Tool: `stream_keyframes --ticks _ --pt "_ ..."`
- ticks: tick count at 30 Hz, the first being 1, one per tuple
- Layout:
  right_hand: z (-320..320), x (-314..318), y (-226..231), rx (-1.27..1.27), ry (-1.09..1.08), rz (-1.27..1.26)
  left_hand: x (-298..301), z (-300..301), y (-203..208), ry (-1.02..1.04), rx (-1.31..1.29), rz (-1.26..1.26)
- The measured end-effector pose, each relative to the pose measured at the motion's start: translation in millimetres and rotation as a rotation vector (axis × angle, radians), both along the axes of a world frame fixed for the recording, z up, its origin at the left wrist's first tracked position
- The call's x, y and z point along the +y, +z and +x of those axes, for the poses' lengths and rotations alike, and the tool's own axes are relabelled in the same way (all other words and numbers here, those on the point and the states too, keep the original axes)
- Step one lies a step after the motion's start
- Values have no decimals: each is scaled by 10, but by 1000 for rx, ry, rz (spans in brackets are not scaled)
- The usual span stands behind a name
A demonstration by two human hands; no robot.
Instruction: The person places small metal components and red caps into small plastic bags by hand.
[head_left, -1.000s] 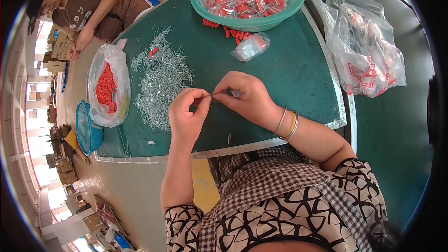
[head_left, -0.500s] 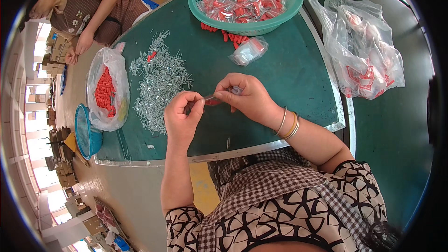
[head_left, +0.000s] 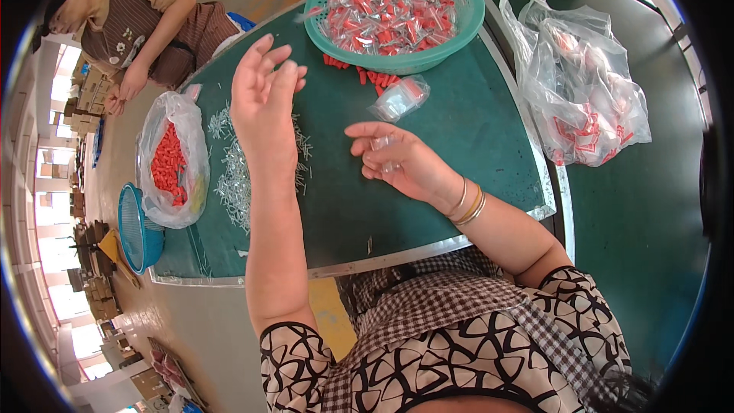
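My left hand is raised over the table with its fingers apart and holds nothing. A blurred clear packet is at the left rim of the green basket, which is heaped with small clear packets of red pieces. Lower and to the right, my right hand has its fingers curled round small clear plastic bags. Beneath my left hand and forearm lies a pile of thin silvery metal pins, partly hidden. A bundle of clear bags rests beyond my right hand, beside loose red pieces.
On the left, a white plastic bag holds many red pieces, with a blue basket at the table edge. A clear carrier bag lies on the right-hand surface. Another person sits at the far left.
My hands were together, pinching a small item between them. They have parted: my left hand has moved up and away toward the basket and opened, while my right stays close to its place.
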State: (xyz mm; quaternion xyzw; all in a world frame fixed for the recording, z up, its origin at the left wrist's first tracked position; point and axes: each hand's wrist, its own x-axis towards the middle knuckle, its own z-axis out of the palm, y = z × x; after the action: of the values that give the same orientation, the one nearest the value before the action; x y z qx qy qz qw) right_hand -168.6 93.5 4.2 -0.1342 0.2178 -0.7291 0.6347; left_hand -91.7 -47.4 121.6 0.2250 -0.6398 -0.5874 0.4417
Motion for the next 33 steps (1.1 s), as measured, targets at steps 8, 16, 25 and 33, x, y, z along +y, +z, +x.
stream_keyframes --ticks 8,16,25,33 --pt "64 -59 58 -150 -30 -49 270 739 -639 83 -315 58" --pt "104 -47 -10 -57 9 -112 654 641 -871 -56 -508 50" --pt "114 -27 -14 -10 80 -98 617 662 -972 -165 -242 476" --pt "117 -48 -22 -7 -34 -32 635 686 -1006 81 -286 146"
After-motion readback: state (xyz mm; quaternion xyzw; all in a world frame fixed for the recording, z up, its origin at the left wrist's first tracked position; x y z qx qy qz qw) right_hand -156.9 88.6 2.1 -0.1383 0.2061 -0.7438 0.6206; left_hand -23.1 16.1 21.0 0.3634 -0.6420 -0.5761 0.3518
